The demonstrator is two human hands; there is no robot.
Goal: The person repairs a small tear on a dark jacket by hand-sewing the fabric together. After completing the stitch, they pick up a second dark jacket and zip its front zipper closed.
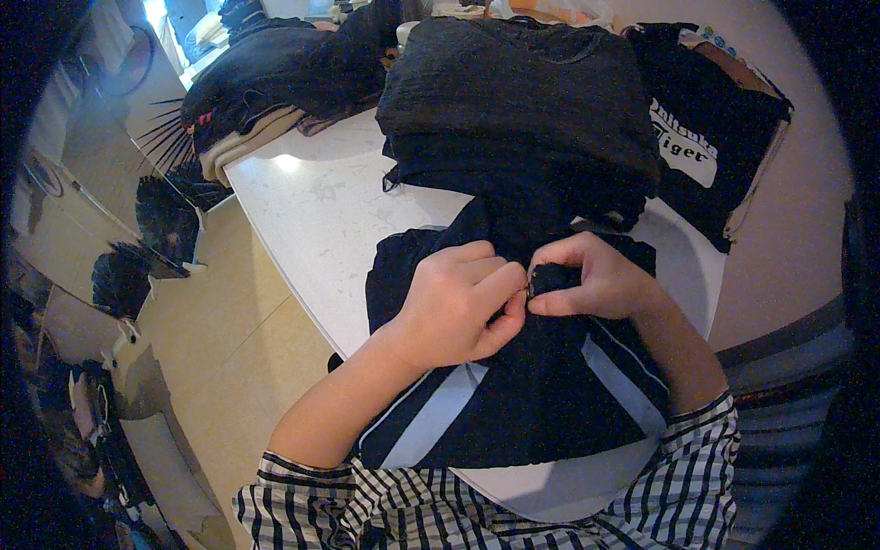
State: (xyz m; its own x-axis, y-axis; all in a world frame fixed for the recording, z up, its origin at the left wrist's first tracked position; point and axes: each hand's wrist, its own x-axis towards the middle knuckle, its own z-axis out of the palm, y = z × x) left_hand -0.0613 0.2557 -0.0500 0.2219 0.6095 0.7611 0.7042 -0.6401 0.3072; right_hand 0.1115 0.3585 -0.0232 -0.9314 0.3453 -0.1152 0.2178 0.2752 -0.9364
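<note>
A black garment with pale stripes [529, 412] lies spread on the white table [309, 199] in front of me. My left hand [467, 302] is closed, its thumb and fingers pinching a small part at the garment's middle, perhaps a fastener or edge. Meeting it at the same spot, my right hand [584, 278] pinches the other side between thumb and fingers, with dark cloth showing inside its curl. The pinched part is too small and partly hidden to name.
Beyond the garment stands a tall stack of folded dark clothes [515, 89]. More dark and cream clothes [275, 82] are heaped at the back left. A black drawstring bag [722, 137] with printed lettering lies at the right. Tiled floor [220, 309] shows left of the table's edge.
</note>
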